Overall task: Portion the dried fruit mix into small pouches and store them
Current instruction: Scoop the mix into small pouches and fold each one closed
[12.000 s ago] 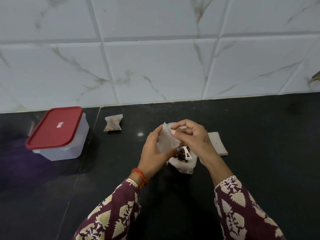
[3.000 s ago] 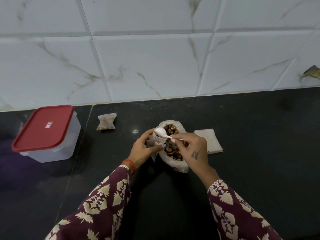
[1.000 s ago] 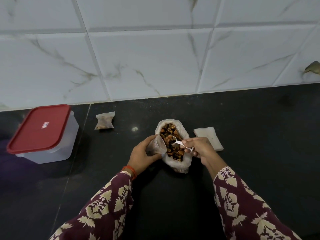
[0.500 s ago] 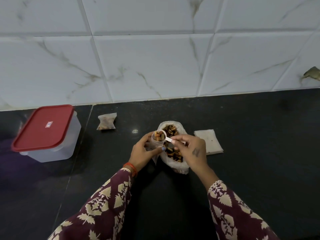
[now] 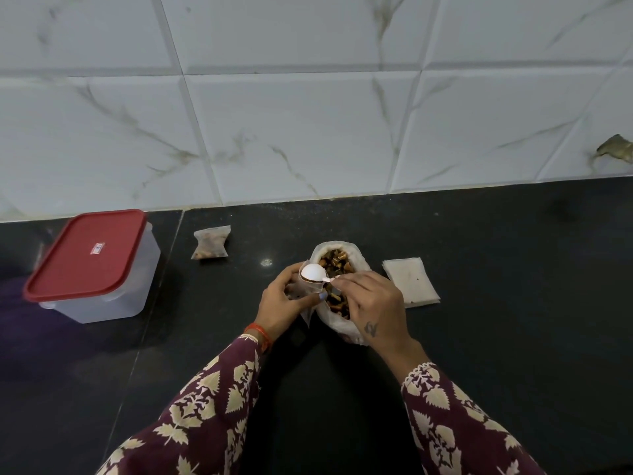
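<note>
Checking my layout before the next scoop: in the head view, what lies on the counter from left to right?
Red-lidded container → filled pouch → left hand holding the small pouch → open bag of dried fruit mix → stack of empty pouches.

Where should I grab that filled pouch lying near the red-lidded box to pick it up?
Probably by the filled pouch's flat top edge, the wall-side strip above the bulge. It lies flat on the counter with open space around it, so come from above and pinch that strip rather than squeezing the fruit.
</note>
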